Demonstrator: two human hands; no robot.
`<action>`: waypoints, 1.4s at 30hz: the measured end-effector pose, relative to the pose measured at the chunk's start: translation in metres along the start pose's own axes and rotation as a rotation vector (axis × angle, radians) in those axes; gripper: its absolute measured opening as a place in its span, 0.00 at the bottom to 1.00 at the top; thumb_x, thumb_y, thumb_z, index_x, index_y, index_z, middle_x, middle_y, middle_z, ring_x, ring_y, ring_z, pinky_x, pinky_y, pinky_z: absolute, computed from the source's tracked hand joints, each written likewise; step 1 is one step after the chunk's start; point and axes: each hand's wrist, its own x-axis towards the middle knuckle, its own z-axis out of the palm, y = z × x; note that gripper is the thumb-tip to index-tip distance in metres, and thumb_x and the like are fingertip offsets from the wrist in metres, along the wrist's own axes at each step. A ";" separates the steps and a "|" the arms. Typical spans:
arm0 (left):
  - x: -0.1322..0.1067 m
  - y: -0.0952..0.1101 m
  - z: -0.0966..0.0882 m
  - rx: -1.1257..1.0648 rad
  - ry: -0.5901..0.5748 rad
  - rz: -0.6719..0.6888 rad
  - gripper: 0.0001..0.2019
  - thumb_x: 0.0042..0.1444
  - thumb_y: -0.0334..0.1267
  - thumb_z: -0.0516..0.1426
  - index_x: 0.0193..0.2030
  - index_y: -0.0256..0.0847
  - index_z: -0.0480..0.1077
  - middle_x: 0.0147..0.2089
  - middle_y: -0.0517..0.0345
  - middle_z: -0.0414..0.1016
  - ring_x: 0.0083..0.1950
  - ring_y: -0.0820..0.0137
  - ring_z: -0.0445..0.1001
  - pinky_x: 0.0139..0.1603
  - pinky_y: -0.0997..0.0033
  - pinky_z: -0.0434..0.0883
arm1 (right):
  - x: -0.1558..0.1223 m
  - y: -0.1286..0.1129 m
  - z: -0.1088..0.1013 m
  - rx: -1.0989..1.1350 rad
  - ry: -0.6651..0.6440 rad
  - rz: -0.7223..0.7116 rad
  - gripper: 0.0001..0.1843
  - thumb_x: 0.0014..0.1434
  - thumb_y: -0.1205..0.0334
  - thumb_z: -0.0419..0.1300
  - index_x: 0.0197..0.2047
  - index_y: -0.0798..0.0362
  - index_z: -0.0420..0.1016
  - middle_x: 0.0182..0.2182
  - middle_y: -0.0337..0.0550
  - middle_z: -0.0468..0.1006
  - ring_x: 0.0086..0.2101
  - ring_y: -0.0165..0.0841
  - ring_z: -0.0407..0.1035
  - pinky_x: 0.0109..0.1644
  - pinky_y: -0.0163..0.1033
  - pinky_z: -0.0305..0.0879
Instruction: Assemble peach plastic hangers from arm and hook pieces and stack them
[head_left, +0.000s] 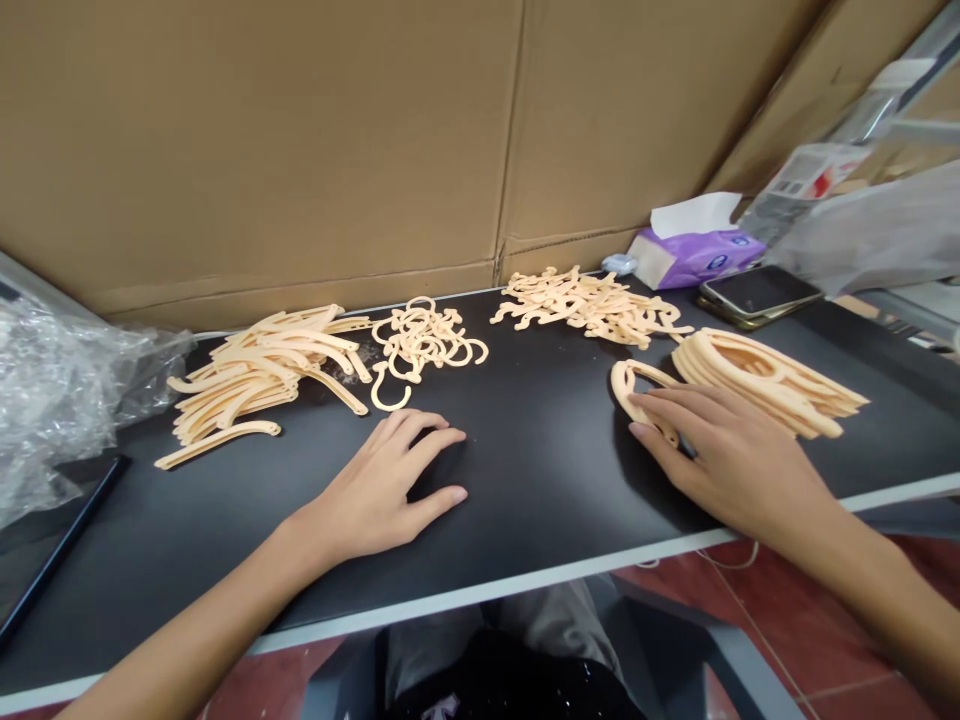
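Across the table [525, 470], left to right, we log: plastic wrap [67, 390], arm pieces [274, 362], hooks [421, 340], small parts [577, 300], hanger stack [787, 388]. Just left of the stack, in our right hand [727, 455]: a single piece [621, 385]. Behind the stack, phones [761, 290]; behind-left of those, tissue pack [694, 258]. Cardboard [300, 150] behind the piles.

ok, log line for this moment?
left hand: open, empty, near loose hooks | right hand: touching hanger | hanger stack: by right hand

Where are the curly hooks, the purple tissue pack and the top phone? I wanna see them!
Curly hooks [421, 342]: head view, the middle of their pile.
Purple tissue pack [691, 262]: head view, on its purple wrapper.
Top phone [761, 290]: head view, on its dark screen.
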 end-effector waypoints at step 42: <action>0.002 -0.010 0.006 0.186 0.237 -0.115 0.12 0.67 0.35 0.51 0.53 0.38 0.71 0.53 0.48 0.76 0.52 0.59 0.73 0.55 0.53 0.71 | 0.116 -0.111 0.059 0.250 -0.117 -0.207 0.17 0.68 0.64 0.49 0.53 0.58 0.76 0.44 0.56 0.76 0.44 0.45 0.64 0.48 0.51 0.64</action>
